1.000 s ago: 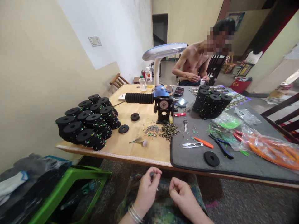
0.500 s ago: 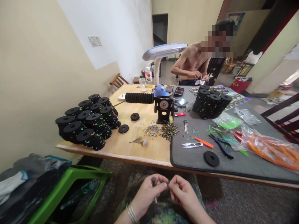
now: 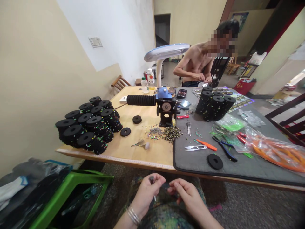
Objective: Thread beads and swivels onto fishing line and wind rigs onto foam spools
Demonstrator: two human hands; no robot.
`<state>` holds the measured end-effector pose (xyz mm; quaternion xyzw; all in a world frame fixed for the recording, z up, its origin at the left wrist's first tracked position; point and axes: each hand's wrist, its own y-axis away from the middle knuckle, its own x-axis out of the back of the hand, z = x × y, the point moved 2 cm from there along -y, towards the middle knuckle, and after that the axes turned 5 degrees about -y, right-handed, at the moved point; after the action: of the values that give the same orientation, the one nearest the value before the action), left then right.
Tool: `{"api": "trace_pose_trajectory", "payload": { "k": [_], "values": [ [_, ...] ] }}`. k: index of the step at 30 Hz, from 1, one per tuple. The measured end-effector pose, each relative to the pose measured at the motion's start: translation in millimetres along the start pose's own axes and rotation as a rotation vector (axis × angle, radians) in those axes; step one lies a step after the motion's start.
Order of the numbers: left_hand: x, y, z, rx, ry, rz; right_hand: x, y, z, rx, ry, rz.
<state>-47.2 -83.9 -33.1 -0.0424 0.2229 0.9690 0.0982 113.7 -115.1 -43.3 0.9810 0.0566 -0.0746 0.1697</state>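
Observation:
My left hand point(image 3: 147, 192) is raised over my lap, pinching a small dark piece point(image 3: 151, 180) with a thin pale pin point(image 3: 154, 198) pointing down below it. My right hand point(image 3: 187, 195) sits just beside it, with thumb and fingers pinched together. Anything in that pinch is too thin to make out. Both hands are below the table's front edge point(image 3: 133, 161), over patterned cloth point(image 3: 164, 216) on my lap. Nearest on the table are a loose black foam ring point(image 3: 215, 161) on a grey mat point(image 3: 190, 168) and scattered metal beads point(image 3: 171, 133).
Stacks of black foam rings point(image 3: 88, 124) fill the table's left side, with more at the back of the mat. A hand-crank winder point(image 3: 166, 108) stands mid-table. Snips point(image 3: 195, 147) and pliers point(image 3: 225, 149) lie on the mat. A green stool point(image 3: 71, 187) stands at left. A co-worker point(image 3: 194, 63) sits opposite.
My hands were close together half a second ago and have parted slightly. My right hand has moved a little to the right, and the view has shifted slightly.

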Motion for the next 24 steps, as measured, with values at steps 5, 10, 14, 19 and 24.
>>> {"api": "trace_pose_trajectory", "payload": {
  "k": [5, 10, 14, 19, 24],
  "values": [
    [-5, 3, 2, -0.011, -0.05, -0.02, 1, -6, -10, 0.059, -0.027, -0.001],
    [-7, 4, 9, -0.13, -0.236, 0.014, -9, -12, -16, 0.077, -0.043, -0.091],
    [-7, 5, 16, -0.198, -0.326, 0.024, -10, -15, -17, 0.081, -0.061, -0.079],
    [-7, 4, 21, -0.218, -0.343, 0.024, -13, -16, -13, -0.012, -0.094, -0.145],
    [-8, 1, 20, -0.216, -0.305, 0.076, -13, -14, -14, -0.004, -0.001, -0.078]
  ]
}}
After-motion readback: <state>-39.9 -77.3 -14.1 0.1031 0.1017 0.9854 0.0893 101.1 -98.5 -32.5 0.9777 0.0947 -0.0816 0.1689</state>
